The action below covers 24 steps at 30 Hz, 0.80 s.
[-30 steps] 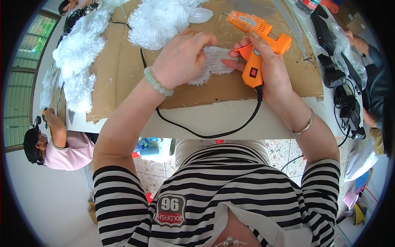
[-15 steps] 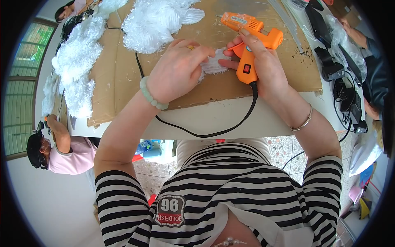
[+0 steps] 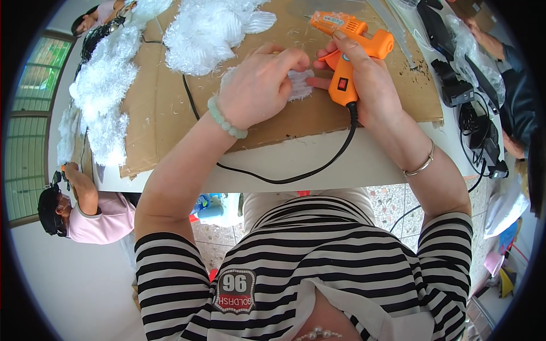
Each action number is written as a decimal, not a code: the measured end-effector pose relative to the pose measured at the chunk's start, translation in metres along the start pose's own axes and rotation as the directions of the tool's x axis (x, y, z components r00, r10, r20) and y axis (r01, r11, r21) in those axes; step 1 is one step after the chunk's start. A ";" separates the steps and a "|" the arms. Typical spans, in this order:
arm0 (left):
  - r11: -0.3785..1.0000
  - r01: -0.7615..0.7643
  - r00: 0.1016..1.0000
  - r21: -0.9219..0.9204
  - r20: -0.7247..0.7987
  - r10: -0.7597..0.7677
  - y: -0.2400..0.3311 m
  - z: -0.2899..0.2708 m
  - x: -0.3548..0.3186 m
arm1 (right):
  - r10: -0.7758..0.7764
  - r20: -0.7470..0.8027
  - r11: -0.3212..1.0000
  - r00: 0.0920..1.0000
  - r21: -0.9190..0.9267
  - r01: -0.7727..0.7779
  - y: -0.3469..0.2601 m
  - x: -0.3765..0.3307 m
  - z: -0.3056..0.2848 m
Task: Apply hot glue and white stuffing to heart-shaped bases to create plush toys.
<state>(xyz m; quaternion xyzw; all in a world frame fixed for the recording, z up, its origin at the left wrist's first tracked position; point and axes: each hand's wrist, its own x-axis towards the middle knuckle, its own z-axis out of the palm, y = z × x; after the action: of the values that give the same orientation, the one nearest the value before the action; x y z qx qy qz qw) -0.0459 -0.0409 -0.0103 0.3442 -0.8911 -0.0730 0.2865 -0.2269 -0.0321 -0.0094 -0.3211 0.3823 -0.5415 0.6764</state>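
Note:
My right hand [image 3: 372,85] is wrapped round the handle of an orange hot glue gun [image 3: 343,74]. Its nozzle points to the far left, over a cardboard sheet. One lower finger of that hand reaches to a small white fringed piece of material [image 3: 300,85]. Over this piece bends my left hand [image 3: 259,85], its fingers curled and pinched together close to the right fingertips. What the left fingers grip is hidden behind the hand. White fringe also shows just left of the knuckles.
A white fluffy heap [image 3: 213,34] lies beyond my left hand, another fluffy strip [image 3: 105,85] at far left. The gun's black cord [image 3: 284,181] loops along the white table edge. Clear sticks [image 3: 392,31] and black adapters [image 3: 455,85] lie right. Other people sit around the table.
My left hand has shifted slightly right and up, toward the right fingertips, covering more of the white piece. The glue gun stays in my right hand, nearly unmoved.

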 end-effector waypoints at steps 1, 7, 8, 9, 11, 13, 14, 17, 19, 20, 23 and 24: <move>1.000 -0.017 1.000 0.026 0.010 0.016 0.002 -0.001 -0.001 | 0.005 -0.003 1.000 1.000 -0.009 -0.005 0.001 0.000 0.000; 0.997 -0.062 0.998 0.052 0.007 0.062 0.008 -0.006 -0.006 | 0.030 0.003 0.999 1.000 -0.032 -0.029 0.001 0.002 -0.002; 0.998 -0.049 0.999 -0.033 -0.009 0.049 0.007 -0.009 -0.008 | 0.032 0.017 0.999 0.999 -0.045 -0.031 0.002 0.002 -0.002; 0.998 -0.050 0.999 -0.033 -0.007 0.050 0.007 -0.013 -0.008 | 0.032 0.016 0.999 0.999 -0.043 -0.031 0.001 0.002 -0.002; 0.986 0.136 0.986 -0.098 -0.081 -0.144 0.009 -0.020 -0.009 | 0.033 0.016 0.998 0.999 -0.062 -0.032 0.000 0.001 -0.001; 0.993 0.109 0.988 -0.041 -0.102 -0.112 0.005 -0.017 -0.009 | 0.031 0.017 0.998 0.999 -0.057 -0.030 0.003 0.002 -0.003; 0.997 0.082 0.989 0.017 -0.122 -0.079 0.004 -0.016 -0.010 | 0.028 0.018 0.998 0.999 -0.052 -0.028 0.003 0.003 -0.004; 0.997 -0.015 1.000 0.072 -0.011 0.016 0.006 -0.009 -0.016 | 0.038 0.024 0.997 0.999 -0.062 -0.036 0.003 0.002 -0.002; 0.994 -0.031 0.999 0.101 -0.011 0.032 0.011 -0.013 -0.019 | 0.040 0.032 0.997 0.999 -0.062 -0.038 0.003 0.003 -0.002; 0.991 -0.048 0.999 0.128 -0.010 0.050 0.013 -0.015 -0.019 | 0.042 0.037 0.997 0.998 -0.062 -0.040 0.003 0.003 -0.002; 0.995 0.059 0.986 0.080 -0.160 -0.046 0.009 -0.039 -0.028 | 0.024 0.043 0.995 0.999 -0.093 -0.020 0.003 0.002 -0.001; 0.994 0.063 0.986 0.085 -0.162 -0.049 0.007 -0.042 -0.031 | 0.025 0.050 0.995 0.998 -0.094 -0.020 0.002 0.001 -0.002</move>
<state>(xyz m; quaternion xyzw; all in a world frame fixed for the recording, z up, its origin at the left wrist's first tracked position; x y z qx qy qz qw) -0.0078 -0.0126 0.0129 0.3865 -0.8576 -0.0132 0.3391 -0.2271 -0.0325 -0.0126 -0.3616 0.3934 -0.5071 0.6763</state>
